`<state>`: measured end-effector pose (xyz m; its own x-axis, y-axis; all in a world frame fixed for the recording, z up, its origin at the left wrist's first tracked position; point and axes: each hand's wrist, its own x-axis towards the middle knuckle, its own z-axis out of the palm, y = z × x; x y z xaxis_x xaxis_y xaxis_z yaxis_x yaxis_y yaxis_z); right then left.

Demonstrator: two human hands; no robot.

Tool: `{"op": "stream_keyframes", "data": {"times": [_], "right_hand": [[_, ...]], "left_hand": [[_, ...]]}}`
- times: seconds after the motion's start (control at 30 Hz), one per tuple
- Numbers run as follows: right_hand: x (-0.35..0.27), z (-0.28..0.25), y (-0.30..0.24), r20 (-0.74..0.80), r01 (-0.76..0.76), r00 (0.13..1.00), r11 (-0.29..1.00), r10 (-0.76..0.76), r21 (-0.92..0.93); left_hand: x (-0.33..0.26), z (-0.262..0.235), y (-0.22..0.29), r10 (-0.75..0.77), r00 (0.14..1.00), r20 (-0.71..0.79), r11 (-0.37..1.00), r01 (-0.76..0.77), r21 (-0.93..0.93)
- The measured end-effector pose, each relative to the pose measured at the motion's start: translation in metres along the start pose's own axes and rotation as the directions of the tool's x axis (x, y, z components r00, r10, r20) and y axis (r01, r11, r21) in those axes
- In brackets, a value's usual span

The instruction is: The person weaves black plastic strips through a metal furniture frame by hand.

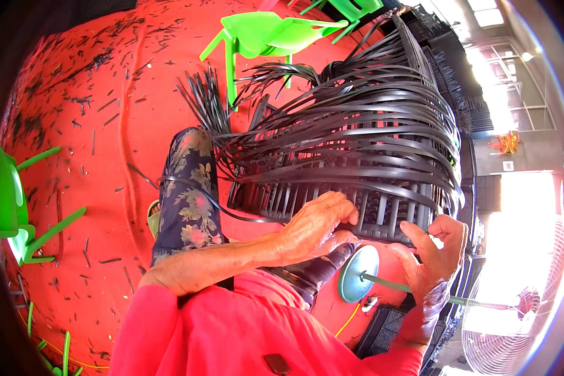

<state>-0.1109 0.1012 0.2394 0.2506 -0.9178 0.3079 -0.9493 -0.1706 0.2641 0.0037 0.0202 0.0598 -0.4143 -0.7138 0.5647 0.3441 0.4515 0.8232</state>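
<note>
A dark woven panel of black plastic strips lies before me, tilted up across my lap. Long loose strips arch over it from the right and gather in a bundle at its left. My left hand is at the panel's near edge with fingers curled in; what its fingertips grip is hidden. One loose strip runs from the left over my knee and passes behind this hand. At the near right corner is my right hand, thumb and fingers apart, its index fingertip by the panel edge.
Black scraps litter the red floor at left. A green chair stands beyond the panel, another green chair at far left. A fan with a round base lies near my right arm. Dark woven pieces stack along the right.
</note>
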Motion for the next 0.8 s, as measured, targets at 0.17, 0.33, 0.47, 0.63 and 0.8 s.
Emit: {"op": "stream_keyframes", "data": {"times": [0.17,0.33,0.47,0.63,0.8], "right_hand": [[-0.014,-0.004,0.015,0.031,0.007,1.0,0.998,-0.005,-0.068],[-0.027,-0.003,0.027,0.049,-0.075,0.995,0.989,0.082,-0.125],[-0.034,-0.001,0.036,0.02,-0.082,0.996,0.987,0.085,-0.136],[-0.035,-0.002,0.043,0.043,-0.078,0.995,0.989,0.084,-0.128],[-0.029,0.001,0.046,0.156,0.055,0.987,0.982,-0.026,-0.182]], "left_hand": [[0.006,0.028,0.0,0.0,1.0,0.0,1.0,0.0,0.001],[0.014,0.045,0.003,-0.037,0.999,0.028,0.999,0.037,-0.031],[0.019,0.055,0.004,-0.059,0.997,0.05,0.998,0.059,-0.005],[0.024,0.062,0.001,-0.078,0.995,0.055,0.997,0.078,0.0],[0.027,0.07,-0.004,-0.029,0.995,0.09,1.0,0.03,-0.009]]}}
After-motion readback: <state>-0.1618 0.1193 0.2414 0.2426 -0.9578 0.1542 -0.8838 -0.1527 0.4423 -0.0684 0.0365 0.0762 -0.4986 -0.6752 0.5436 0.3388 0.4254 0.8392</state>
